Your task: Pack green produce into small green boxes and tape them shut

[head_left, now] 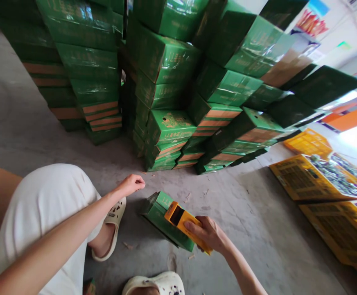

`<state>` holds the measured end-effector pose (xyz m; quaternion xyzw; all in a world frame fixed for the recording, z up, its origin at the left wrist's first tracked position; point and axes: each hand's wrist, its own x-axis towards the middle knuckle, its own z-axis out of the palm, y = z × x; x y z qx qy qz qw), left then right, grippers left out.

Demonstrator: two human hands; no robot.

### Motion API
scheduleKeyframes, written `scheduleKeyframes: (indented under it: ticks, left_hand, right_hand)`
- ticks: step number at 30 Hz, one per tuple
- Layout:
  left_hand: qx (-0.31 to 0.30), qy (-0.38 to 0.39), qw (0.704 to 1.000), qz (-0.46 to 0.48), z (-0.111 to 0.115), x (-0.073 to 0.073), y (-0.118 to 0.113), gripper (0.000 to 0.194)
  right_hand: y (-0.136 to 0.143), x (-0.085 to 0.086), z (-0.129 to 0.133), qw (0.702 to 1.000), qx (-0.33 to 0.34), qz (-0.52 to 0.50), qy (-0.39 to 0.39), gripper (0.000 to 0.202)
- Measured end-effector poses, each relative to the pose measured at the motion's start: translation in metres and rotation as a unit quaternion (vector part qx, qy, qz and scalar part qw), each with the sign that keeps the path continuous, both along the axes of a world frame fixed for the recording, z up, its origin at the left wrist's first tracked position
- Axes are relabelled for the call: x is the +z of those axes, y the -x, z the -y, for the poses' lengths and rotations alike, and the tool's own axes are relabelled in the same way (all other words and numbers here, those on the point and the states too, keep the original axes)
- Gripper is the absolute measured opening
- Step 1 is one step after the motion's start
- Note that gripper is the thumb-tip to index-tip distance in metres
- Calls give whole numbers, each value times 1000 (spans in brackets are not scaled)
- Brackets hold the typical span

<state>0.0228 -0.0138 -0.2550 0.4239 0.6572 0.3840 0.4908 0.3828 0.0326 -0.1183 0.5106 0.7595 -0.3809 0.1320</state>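
Note:
My right hand (211,233) grips a yellow boxy object (189,225) with a dark opening in its upper face; its exact kind does not show. It is held over a green carton (158,215) on the floor and covers part of it. Whether the two touch, I cannot tell. To the left of that carton, my left hand (132,185) is raised with its fingers curled together. Anything inside those fingers is hidden or too small to make out.
Tall stacks of green cartons (178,61) stand ahead, some with brown bands. Yellow crates (313,180) filled with small shiny pieces are at the right. A brown cardboard box (0,205) is by my left knee. Small scraps lie on the concrete floor (242,246).

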Motion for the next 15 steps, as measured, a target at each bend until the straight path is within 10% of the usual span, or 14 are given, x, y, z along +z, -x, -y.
scheduleKeyframes:
  ticks: [15]
  left_hand:
    - [26, 69, 997, -8, 3, -59, -74, 15]
  right_hand:
    - [8, -8, -4, 999, 10, 47, -9, 70]
